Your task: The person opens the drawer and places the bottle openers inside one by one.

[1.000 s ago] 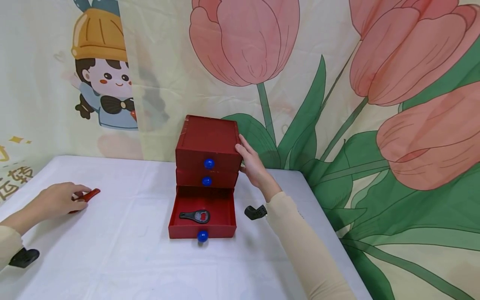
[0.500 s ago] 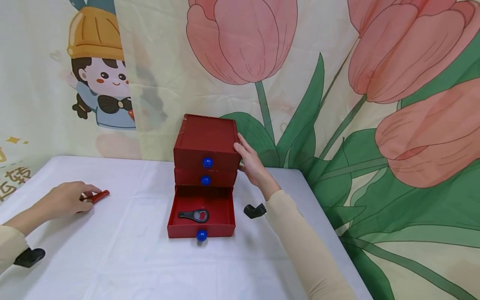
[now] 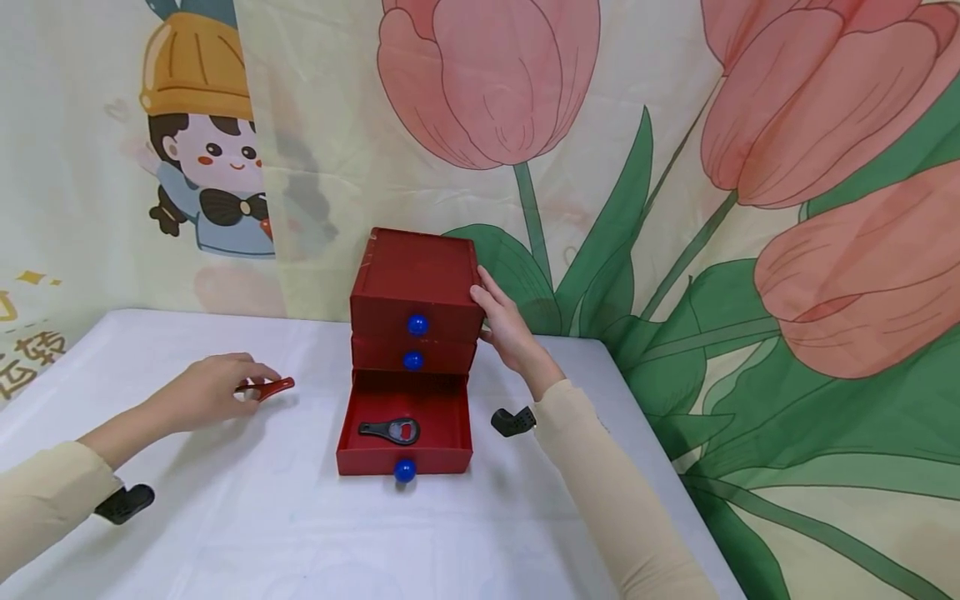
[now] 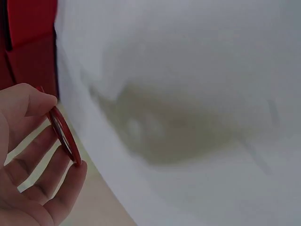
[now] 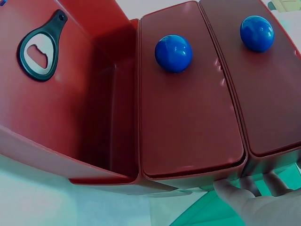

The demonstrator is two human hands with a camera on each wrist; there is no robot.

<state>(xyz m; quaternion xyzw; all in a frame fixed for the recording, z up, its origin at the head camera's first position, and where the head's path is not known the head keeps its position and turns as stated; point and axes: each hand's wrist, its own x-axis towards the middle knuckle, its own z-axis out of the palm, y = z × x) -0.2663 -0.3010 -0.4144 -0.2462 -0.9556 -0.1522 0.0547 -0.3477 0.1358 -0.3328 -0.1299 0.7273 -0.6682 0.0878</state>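
My left hand (image 3: 213, 390) pinches a red bottle opener (image 3: 276, 387) above the white table, left of the red drawer box (image 3: 420, 265). In the left wrist view, thumb and fingers hold the opener (image 4: 65, 134) edge-on, with some metal showing inside its red rim. My right hand (image 3: 513, 337) rests against the box's right side, fingers fairly straight; the right wrist view shows its fingertips (image 5: 230, 190) at the side wall. The bottom drawer (image 3: 405, 463) is pulled out. A black bottle opener (image 3: 392, 431) lies flat inside it, its metal head toward the right.
Two upper drawers, each with a blue round knob (image 3: 417, 325), are pushed in. The white-covered table (image 3: 247, 525) extends around the box. A cloth backdrop with printed tulips (image 3: 491, 83) hangs behind the table.
My left hand has moved right across the table toward the drawer box, carrying the red bottle opener. My right hand stays against the box's side, and the bottom drawer remains pulled out.
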